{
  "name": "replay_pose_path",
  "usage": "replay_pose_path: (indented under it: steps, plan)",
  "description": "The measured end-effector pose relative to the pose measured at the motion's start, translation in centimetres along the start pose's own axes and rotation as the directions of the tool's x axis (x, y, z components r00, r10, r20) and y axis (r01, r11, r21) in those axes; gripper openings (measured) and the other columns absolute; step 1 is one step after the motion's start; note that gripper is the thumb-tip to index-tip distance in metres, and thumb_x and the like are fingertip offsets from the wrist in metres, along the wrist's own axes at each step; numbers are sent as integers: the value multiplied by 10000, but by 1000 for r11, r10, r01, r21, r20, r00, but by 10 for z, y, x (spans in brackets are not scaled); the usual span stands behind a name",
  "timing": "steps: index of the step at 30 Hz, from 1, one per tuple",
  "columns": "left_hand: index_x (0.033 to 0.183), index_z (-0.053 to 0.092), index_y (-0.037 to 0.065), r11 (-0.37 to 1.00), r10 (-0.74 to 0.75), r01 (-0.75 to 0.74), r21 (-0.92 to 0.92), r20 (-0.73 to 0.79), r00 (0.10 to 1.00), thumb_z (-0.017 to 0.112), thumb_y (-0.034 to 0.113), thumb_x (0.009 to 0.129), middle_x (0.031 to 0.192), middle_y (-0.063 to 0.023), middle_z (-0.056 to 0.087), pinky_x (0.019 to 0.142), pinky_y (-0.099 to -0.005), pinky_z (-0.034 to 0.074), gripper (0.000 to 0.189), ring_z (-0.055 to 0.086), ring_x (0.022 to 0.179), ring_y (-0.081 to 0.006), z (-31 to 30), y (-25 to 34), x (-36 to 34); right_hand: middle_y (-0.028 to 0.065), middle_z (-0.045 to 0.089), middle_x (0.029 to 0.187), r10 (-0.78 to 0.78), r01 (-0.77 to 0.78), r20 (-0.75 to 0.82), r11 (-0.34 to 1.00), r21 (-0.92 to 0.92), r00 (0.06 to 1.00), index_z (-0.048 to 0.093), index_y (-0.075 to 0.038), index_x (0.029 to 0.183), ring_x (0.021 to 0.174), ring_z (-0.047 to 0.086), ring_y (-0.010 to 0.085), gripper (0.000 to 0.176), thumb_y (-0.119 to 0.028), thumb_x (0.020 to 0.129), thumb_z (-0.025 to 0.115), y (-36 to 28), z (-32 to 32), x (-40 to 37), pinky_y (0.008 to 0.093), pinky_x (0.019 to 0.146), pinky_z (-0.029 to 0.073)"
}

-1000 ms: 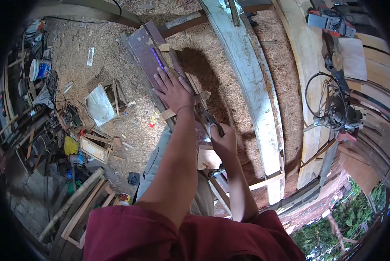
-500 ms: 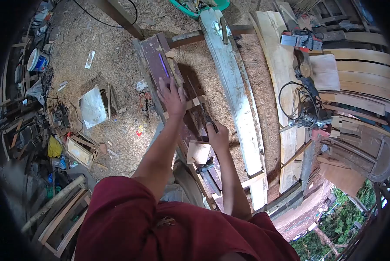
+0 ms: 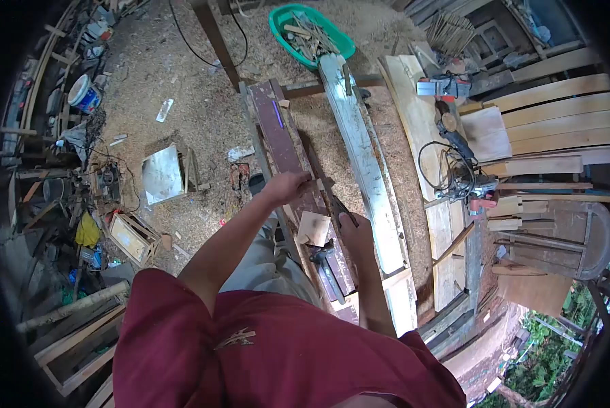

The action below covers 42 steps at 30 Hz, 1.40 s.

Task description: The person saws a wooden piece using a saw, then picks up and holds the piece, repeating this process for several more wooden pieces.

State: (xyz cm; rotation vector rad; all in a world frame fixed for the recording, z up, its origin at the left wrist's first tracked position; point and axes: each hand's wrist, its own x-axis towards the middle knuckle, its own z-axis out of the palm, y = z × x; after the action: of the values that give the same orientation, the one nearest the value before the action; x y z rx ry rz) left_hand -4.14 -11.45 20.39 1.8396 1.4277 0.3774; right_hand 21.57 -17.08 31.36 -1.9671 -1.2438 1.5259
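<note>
My left hand (image 3: 290, 188) is closed on the end of a small wood strip (image 3: 323, 183), which lies across the dark red plank bench (image 3: 281, 146). In my right hand (image 3: 357, 231) is the dark handle of a handsaw (image 3: 340, 206), its narrow blade seen nearly edge-on beside the bench and close to the strip. Just below my left hand a squarish piece of pale wood (image 3: 314, 228) rests on the bench. A hammer (image 3: 328, 268) lies nearer my body, its head by that piece. Farther up the plank is a slim purple stick-like tool (image 3: 277, 114).
A long whitish plank (image 3: 366, 163) runs right of the bench. At its far end stands a green basin (image 3: 349, 47) of wood scraps. Corded power tools (image 3: 465, 180) and boards (image 3: 556, 126) fill the right side. Sawdust covers the floor, where a pale box (image 3: 163, 175) sits.
My left hand has gone from lying flat on the plank to gripping the strip, nearer my body. My right hand with the handsaw has shifted slightly right and down. The view has tilted.
</note>
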Motion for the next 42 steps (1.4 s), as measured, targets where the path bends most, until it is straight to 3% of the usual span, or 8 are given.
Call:
replay_pose_path:
  steps: [8,22,28,32,36,39,40,42]
  plan:
    - [1119,648,177,966,94,26,256,-444,891,659,315,1000,883,-104,692,653,-508,553,182,719,813,-354,-32,82,-109,-55,463,573,-71,43,98,963,267,993,575,-132,718,451,355,61,348,-288,1020,650,-86,-10,-120,272,436,244]
    - [1115,637,176,844,220,252,473,-735,641,637,189,952,981,-59,630,779,-444,538,163,665,895,-292,-40,76,-274,-68,435,603,-291,223,453,954,198,843,540,-118,796,448,364,51,307,-258,1039,665,-123,36,-228,258,412,270]
    - [1120,630,180,804,192,315,505,-722,665,628,176,949,990,-67,625,798,-443,545,171,663,920,-292,-30,57,-326,-47,520,645,-274,281,448,958,52,851,673,-57,885,501,459,72,285,-309,1015,704,-114,74,-262,286,456,355]
    - [1121,623,151,792,-115,554,255,-830,547,601,174,994,941,-87,678,755,-469,554,131,703,881,-323,12,-25,-376,-44,519,621,-495,360,409,859,365,767,642,-92,901,492,451,50,164,-177,1035,683,-117,86,-295,252,445,330]
    - [1086,626,84,784,-483,591,-192,-786,386,588,234,1049,921,-96,750,725,-495,554,159,743,841,-360,2,-51,-468,-54,465,598,-624,538,321,779,322,712,579,-88,870,458,408,55,224,-188,1063,636,-134,106,-336,253,428,299]
    - [1116,619,44,838,-546,285,-465,-722,426,600,312,1060,960,-130,774,739,-473,558,274,752,861,-341,-20,-63,-527,-61,471,621,-619,534,279,780,327,734,618,-85,908,463,399,53,183,-185,1055,663,-121,147,-344,256,429,293]
    - [1091,656,32,818,-563,119,-563,-739,370,608,326,1082,882,-112,715,666,-362,522,298,679,713,-208,-37,-34,-545,-59,479,627,-604,516,270,789,333,750,636,-84,926,465,404,54,162,-181,1049,676,-111,167,-341,256,428,301]
    - [1108,683,12,803,-570,33,-595,-751,334,655,324,1054,888,-110,733,713,-354,534,318,682,752,-184,-59,-19,-577,-55,493,638,-554,445,247,810,383,795,669,-74,968,470,424,56,126,-175,1031,708,-101,208,-364,261,423,334]
